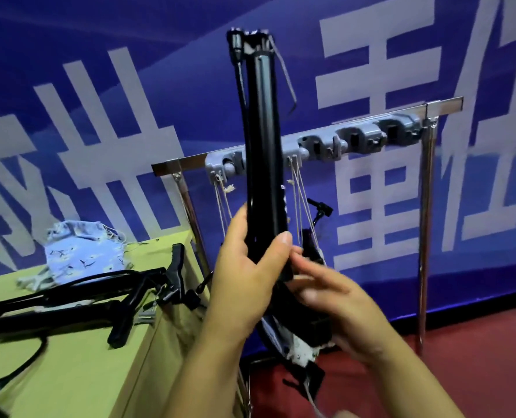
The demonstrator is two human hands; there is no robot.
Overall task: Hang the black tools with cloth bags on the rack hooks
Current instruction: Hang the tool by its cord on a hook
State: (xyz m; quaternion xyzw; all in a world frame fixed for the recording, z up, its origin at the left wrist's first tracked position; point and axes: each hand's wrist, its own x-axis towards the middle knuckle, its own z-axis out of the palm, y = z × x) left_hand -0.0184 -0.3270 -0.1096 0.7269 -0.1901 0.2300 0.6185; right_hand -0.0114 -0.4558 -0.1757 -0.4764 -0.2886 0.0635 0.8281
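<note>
Layout. The rack (308,132) stands on the floor (461,372) before the banner wall (99,86), to the right of the surface (78,372). A row of hooks (356,140) runs along its top bar; cords (300,200) hang from the leftward hooks. On the surface lie several tools (84,303), with a cloth bag (81,251) behind them. In front of the rack, a tool (262,146) stands upright, the left hand (244,267) around its lower part and the right hand (332,303) just right of it.
</note>
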